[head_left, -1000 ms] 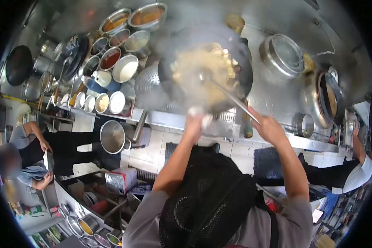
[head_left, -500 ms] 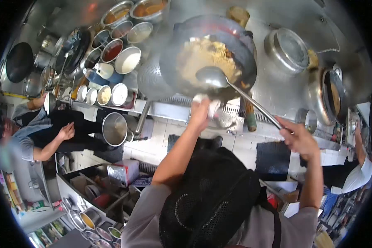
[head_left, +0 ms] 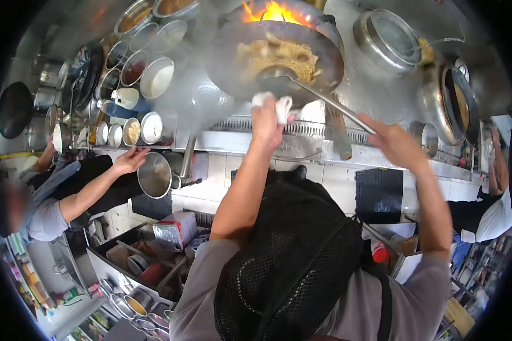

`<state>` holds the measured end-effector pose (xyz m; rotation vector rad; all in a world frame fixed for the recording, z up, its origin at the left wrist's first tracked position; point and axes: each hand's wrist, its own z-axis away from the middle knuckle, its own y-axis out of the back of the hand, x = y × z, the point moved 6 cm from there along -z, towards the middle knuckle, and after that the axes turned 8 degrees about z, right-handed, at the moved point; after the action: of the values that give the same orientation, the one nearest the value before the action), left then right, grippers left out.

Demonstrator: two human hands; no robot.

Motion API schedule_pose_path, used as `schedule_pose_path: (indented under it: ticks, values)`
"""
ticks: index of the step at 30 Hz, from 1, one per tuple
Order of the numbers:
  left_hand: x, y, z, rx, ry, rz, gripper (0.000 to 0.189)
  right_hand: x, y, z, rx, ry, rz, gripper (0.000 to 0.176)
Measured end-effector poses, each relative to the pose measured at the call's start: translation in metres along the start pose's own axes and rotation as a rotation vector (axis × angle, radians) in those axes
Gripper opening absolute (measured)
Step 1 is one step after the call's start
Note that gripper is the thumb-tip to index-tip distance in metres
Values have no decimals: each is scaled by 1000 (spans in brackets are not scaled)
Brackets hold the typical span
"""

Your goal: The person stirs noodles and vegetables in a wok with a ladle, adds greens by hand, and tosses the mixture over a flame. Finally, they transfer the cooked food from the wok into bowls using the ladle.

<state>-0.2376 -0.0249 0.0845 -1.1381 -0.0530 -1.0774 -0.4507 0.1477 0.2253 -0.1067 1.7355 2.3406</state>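
My left hand (head_left: 268,126) is closed around a folded white cloth (head_left: 283,109) at the near rim of a dark wok (head_left: 227,67); the rim under the cloth is hidden. In the wok lie yellow noodles (head_left: 290,61), with some pieces blurred above them. My right hand (head_left: 397,143) grips the end of a long-handled metal ladle (head_left: 337,104). The ladle's bowl rests inside the wok's near side, against or beside the noodles. Orange flames (head_left: 276,13) rise behind the far rim. Steam drifts over the left side.
A perforated strainer (head_left: 210,98) lies left of the wok. Beyond it stand bowls of sauces and a white bowl (head_left: 156,78). Lidded pots (head_left: 389,42) sit at the right. A co-worker's hand (head_left: 129,159) is near a steel pot (head_left: 154,175) at left; another person (head_left: 494,219) stands far right.
The wok has tilted, and flames now show behind it. The noodles have shifted and some pieces are airborne. Both hands sit slightly higher in view. The left co-worker's hand has moved right.
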Motion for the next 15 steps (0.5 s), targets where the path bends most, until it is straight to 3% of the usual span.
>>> schedule_pose_path:
  ticks: [1,3,5,7,9,10,11,13,15]
  values:
    - [-12,18,3,15,-40,-50,19,10,-35,-19,0,-90,175,55]
    - [-42,55,11,20,-85,-144,27,20,-99,-28,209,-104,66,59]
    - [-70,99,-2,-64,-90,-243,38,6,-117,-19,485,-16,-159,58]
    - [-53,65,7,-40,-50,-203,34,-10,-111,-9,499,-53,-263,58]
    - [-53,63,-38,-5,-109,-72,28,-31,-80,-1,515,-42,-328,55]
    - [-43,53,-64,-121,-195,-65,23,-36,-70,0,466,-80,-394,54]
    - [-38,50,-84,-11,-113,-76,20,-39,-60,0,424,-116,-455,54]
    - [-26,26,-91,119,-184,-88,19,-49,-33,3,503,-84,-432,53]
    - [-31,34,-100,93,-182,-70,20,-50,-25,10,568,-54,-414,53]
